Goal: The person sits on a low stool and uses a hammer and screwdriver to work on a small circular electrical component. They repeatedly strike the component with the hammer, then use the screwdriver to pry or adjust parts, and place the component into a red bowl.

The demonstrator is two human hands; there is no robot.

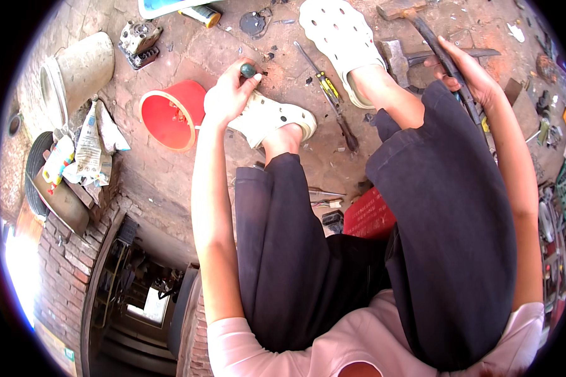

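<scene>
My left hand (pixel 229 91) is closed on a small dark-green round object (pixel 248 71) just beside my left white clog (pixel 280 116); whatever lies below that object is hidden. On the right, my right hand (pixel 462 72) grips the long dark handle of a hammer (pixel 395 11), whose head is at the top. A second hammer or pick with a grey metal head (pixel 395 61) lies behind that handle, near my right white clog (pixel 327 34). Between my feet a yellow-and-black screwdriver (pixel 327 83) lies on the ground, with a dark-handled tool (pixel 346 132) below it.
A red bucket (pixel 170 122), a pale bucket (pixel 85 75), a greasy metal part (pixel 138 41) and sacks (pixel 91 144) stand at left. A red box (pixel 371 210) sits beneath my legs. Scattered hardware (pixel 550 132) covers the right side; a brick edge (pixel 69 270) borders a doorway.
</scene>
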